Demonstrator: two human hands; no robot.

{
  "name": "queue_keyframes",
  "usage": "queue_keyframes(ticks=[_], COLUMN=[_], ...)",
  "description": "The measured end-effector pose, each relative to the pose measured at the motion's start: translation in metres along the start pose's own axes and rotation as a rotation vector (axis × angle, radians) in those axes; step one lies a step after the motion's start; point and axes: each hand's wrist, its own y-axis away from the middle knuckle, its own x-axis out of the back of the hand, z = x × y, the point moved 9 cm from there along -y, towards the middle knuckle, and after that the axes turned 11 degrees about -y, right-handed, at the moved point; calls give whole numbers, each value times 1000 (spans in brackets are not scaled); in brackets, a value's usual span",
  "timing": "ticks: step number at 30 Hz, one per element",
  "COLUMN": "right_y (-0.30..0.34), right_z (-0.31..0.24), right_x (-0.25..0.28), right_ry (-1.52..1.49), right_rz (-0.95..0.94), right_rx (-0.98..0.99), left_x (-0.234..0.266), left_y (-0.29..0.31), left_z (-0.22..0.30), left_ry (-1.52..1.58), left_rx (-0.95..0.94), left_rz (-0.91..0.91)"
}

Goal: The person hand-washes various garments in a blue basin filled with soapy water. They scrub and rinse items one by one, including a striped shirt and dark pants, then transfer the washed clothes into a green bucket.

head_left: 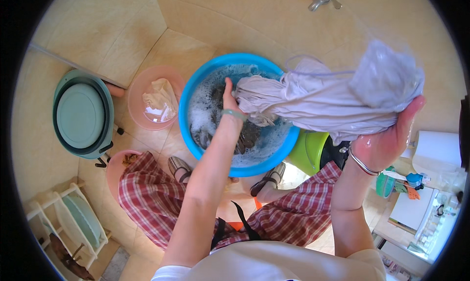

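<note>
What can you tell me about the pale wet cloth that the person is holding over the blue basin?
The pale cloth is a light grey-lilac garment, soaked and twisted into a thick, wrinkled rope. It stretches from the blue basin, where the left hand grips its lower end above the soapy water, up to the right hand, which holds the bunched upper end raised. A thin cord loops out near its middle. The fabric looks soft and thin, perhaps cotton. Its lower end hangs close to the foam; whether it touches the foam is unclear.

Over the soapy blue basin (196,85), the left hand (228,99) and raised right hand (387,139) grip a wet pale lilac garment (318,102).
</note>
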Motion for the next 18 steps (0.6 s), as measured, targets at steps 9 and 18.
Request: queue_keyframes(ticks=[9, 18], right_y=[26, 91], right_z=[59, 162], right_x=[231, 305], right_ry=[677, 1774], right_rz=[513, 44], right_rx=[-162, -665], left_x=[0, -95], left_y=[10, 49], left_z=[59, 49], left_ry=[-555, -1565], left_rx=[7, -300], left_rz=[232, -113])
